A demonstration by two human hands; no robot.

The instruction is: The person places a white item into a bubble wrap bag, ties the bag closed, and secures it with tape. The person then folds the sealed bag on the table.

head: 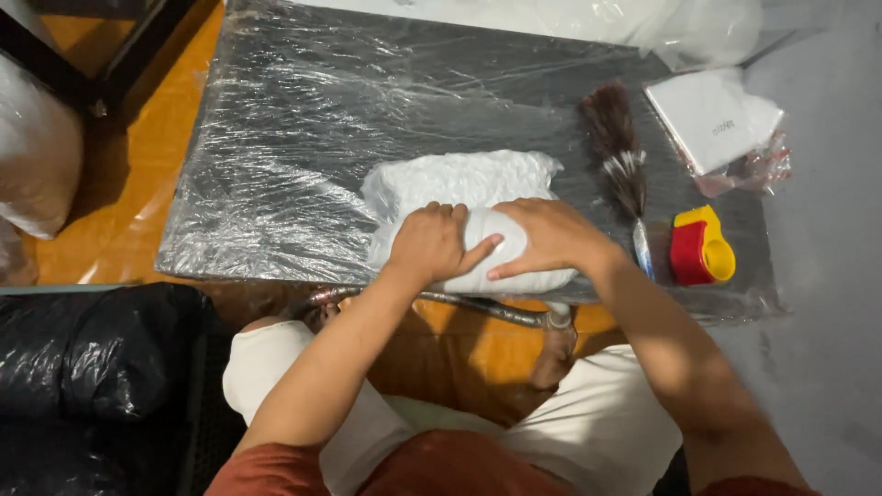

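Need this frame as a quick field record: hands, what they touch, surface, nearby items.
left hand: fist pressed on white bundle
right hand: palm flat on white bundle, fingers spread
white bundle: soft crinkled white material, near table's front edge
table: dark top wrapped in clear plastic film
feather brush: right of bundle
tape dispenser: red and yellow, right of brush
white packet: bagged, far right

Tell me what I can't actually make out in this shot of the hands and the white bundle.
Head view only:
- Near end of the white bundle: covered by the left hand and right hand.
- What the bundle holds: hidden by its own crinkled wrap.
- The palms' grip: hidden; only the backs of the hands show.
- White packet: its print is too small to read.
- Brush: handle end partly behind the right wrist.
- Black bag: cut off by the left edge.
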